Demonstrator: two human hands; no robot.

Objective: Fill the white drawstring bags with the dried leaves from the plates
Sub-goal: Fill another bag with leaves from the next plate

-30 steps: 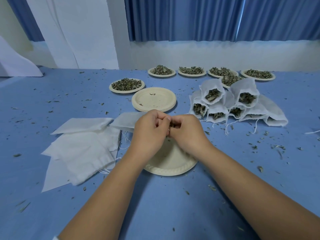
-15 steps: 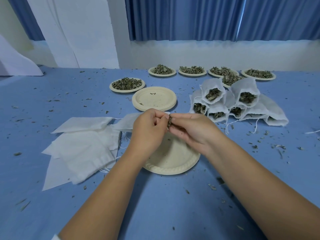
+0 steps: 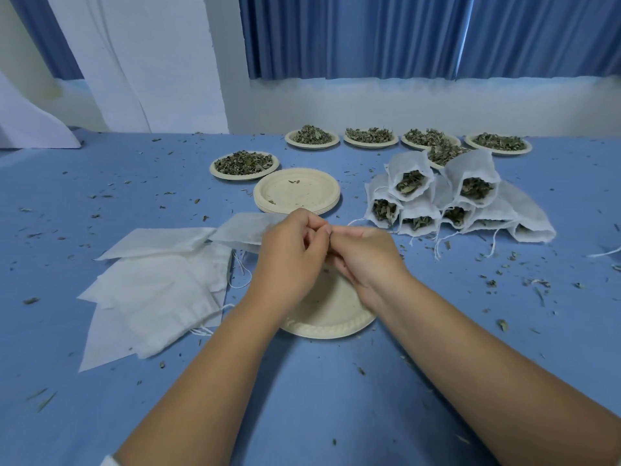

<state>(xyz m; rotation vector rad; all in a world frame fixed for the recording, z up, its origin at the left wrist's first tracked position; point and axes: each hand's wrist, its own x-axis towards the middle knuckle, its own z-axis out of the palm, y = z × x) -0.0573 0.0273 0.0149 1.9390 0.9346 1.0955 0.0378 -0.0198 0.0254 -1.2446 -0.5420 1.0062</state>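
My left hand and my right hand meet fingertip to fingertip above a nearly empty paper plate. The left hand's curled fingers hold the mouth of a white drawstring bag that lies flat to its left. The right hand's fingertips pinch a small dark bit of dried leaves at the bag's mouth. A pile of flat empty bags lies to the left. Several filled bags are heaped at the right, mouths facing me.
A stack of empty plates sits just behind my hands. A plate of dried leaves stands behind it, and several more leaf plates line the far edge by the wall. Leaf crumbs are scattered over the blue tabletop.
My right hand opened out half a second ago with leaves showing between the hands, then closed back against the left hand. Both hands stay over the plate.
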